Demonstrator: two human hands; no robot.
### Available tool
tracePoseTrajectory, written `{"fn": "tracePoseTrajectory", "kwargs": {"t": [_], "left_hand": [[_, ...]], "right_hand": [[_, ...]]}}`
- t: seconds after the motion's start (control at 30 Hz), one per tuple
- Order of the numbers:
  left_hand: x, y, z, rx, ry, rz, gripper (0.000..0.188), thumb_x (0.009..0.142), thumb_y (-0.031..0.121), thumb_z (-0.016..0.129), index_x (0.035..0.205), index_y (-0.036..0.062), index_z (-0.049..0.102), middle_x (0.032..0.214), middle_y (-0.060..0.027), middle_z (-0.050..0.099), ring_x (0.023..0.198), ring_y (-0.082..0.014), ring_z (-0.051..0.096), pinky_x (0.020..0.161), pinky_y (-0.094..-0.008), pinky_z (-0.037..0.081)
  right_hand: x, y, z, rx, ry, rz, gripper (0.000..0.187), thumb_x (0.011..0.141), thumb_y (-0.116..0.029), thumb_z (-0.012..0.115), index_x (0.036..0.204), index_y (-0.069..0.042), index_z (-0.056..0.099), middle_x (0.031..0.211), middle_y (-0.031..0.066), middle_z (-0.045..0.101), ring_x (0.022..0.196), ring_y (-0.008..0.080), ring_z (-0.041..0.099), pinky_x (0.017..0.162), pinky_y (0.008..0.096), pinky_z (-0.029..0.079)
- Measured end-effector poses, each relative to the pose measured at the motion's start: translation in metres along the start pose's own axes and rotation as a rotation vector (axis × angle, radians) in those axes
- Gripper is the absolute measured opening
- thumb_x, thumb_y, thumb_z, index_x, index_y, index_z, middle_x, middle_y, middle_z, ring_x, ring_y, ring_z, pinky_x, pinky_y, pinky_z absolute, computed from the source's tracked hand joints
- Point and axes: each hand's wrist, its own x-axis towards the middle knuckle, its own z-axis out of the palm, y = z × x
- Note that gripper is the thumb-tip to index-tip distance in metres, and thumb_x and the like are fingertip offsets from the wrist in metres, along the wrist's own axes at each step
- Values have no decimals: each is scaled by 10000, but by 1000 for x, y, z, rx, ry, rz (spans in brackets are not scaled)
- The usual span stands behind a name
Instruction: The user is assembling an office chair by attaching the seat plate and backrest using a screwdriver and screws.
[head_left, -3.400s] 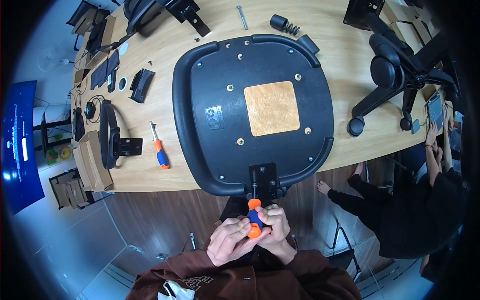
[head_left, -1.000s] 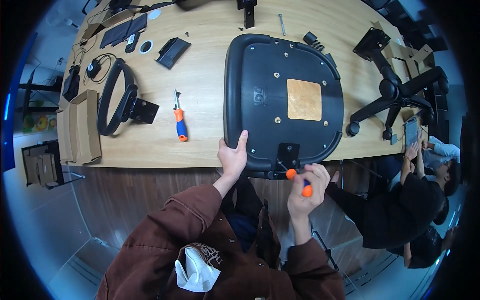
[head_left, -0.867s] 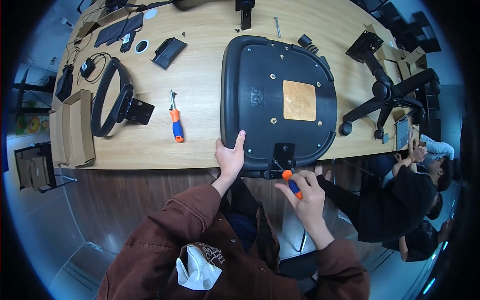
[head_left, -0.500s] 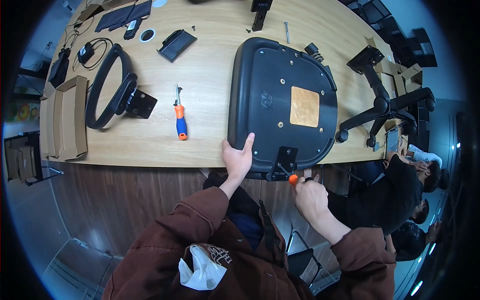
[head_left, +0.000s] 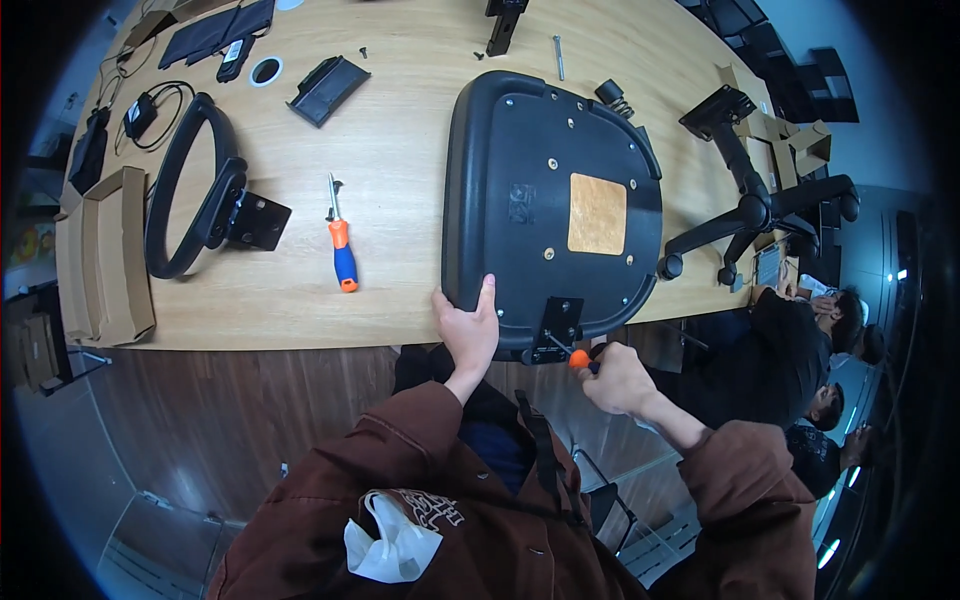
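Observation:
A black chair seat (head_left: 520, 270) lies underside up at the table's near edge. My left hand (head_left: 468, 328) grips its near left corner, thumb on top and the other fingers partly hidden. At the seat's near side sits a black metal bracket (head_left: 566, 318) with holes. My right hand (head_left: 618, 380) is closed around a screwdriver with an orange and blue handle (head_left: 579, 358); its shaft reaches to the bracket, and whether a screw is under the tip I cannot tell. A second orange and blue screwdriver (head_left: 342, 255) lies left of the seat.
A looped black armrest (head_left: 235, 180) and a cardboard tray (head_left: 112, 270) are at the left. Behind lie a black plastic cover (head_left: 328, 90), a tape ring (head_left: 266, 71) and a long bolt (head_left: 559, 58). A wheeled chair base (head_left: 755, 205) stands right; people (head_left: 770, 360) sit beyond.
My view has shifted slightly, so the table things appear a little further left. The right hand has turned around the screwdriver handle, wrist lower. The left hand keeps its hold on the seat.

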Motion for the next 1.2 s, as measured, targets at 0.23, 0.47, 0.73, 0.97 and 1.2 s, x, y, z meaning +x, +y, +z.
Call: {"fn": "tracePoseTrajectory", "kwargs": {"t": [0.23,0.47,0.73,0.97,1.2], "left_hand": [[-3,8,0,4,-3,-20,620,903,318,821,1230,-139,558,1064,-271,675,980,-392,685,893,-452,528],[-1,21,-3,108,-3,-24,513,921,287,812,1165,-107,592,1010,-223,714,919,-329,711,858,-411,546],[-5,17,-3,158,73,35,570,903,307,836,1193,-104,567,1050,-209,674,1000,-297,661,919,-387,510],[-36,29,-18,589,64,930,357,732,153,915,948,102,635,1006,-88,594,1016,-316,545,896,-448,396],[-83,9,1,818,-341,1017,352,761,234,879,1071,133,744,1012,-16,620,1012,-252,564,919,-441,399]], "right_hand": [[-3,2,-19,387,-172,284,374,995,-344,675,859,4,695,607,55,595,387,91,470,322,287,314],[-4,23,-9,759,-241,259,450,1004,-358,667,724,-6,653,576,42,559,372,97,463,318,283,280],[-36,42,-39,56,-80,-269,424,945,-372,684,937,47,751,782,270,711,836,456,721,813,487,583],[17,138,-10,488,121,-303,434,1000,-387,660,848,18,690,657,149,665,612,291,685,598,413,513],[73,199,82,1149,3,-240,287,1073,-246,589,962,8,667,714,11,635,589,75,545,589,255,457]]}}
